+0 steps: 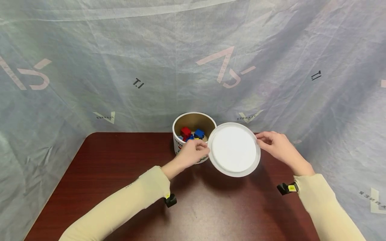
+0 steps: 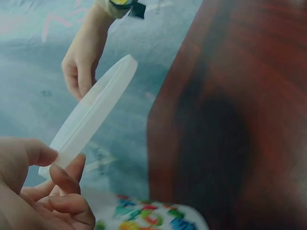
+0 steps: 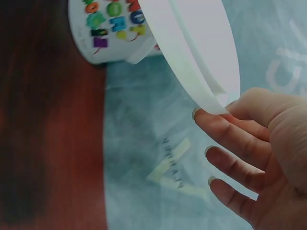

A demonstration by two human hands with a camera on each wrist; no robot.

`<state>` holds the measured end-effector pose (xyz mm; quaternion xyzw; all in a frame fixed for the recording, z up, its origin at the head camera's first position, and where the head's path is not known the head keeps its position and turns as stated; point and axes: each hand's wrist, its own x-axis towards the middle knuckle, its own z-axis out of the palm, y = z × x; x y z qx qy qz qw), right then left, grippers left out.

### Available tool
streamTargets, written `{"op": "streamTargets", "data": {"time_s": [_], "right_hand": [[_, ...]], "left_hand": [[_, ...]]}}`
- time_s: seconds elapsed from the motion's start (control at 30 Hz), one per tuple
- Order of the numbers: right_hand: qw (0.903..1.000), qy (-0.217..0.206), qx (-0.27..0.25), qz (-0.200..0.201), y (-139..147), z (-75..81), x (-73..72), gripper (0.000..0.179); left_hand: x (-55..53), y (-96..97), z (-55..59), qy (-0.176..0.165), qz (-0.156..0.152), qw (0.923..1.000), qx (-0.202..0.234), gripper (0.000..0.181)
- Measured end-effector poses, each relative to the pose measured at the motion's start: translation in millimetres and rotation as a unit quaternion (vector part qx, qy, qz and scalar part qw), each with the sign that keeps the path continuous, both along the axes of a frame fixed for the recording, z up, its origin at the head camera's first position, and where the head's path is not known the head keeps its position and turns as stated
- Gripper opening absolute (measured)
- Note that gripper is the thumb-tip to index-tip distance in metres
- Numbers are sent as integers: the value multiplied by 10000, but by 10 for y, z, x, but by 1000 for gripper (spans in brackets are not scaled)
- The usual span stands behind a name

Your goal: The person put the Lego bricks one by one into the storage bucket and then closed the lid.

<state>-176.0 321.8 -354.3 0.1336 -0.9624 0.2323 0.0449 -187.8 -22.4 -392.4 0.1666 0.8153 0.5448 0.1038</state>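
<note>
A round white lid (image 1: 234, 149) is held up off the table, tilted, between both hands. My left hand (image 1: 193, 152) pinches its left edge between thumb and fingers, just in front of the tub. On the opposite edge, my right hand (image 1: 275, 147) pinches the rim with thumb and index finger; in the right wrist view the other fingers spread away from the lid (image 3: 201, 52). Behind the left hand stands an open white tub (image 1: 178, 147) with colourful printing on its side. Inside it lie a red block (image 1: 185, 131), a blue block (image 1: 199, 134) and other small pieces, partly hidden by the rim.
The dark reddish-brown table (image 1: 120, 167) has rounded back corners. Grey printed fabric (image 1: 150, 60) hangs close behind the tub and along both sides. A black wrist camera (image 1: 170, 200) hangs below the left sleeve, another camera (image 1: 283, 188) beside the right one.
</note>
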Motion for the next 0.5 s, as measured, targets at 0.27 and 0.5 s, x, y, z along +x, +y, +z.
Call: {"op": "streamTargets", "data": {"time_s": [0.27, 0.5], "right_hand": [[9994, 285, -191, 59, -218, 241, -117, 30], [9985, 419, -327, 138, -426, 416, -266, 33]], "left_hand": [[-230, -241, 249, 183, -69, 9998, 37, 24], [-496, -489, 425, 834, -117, 9946, -599, 27]]}}
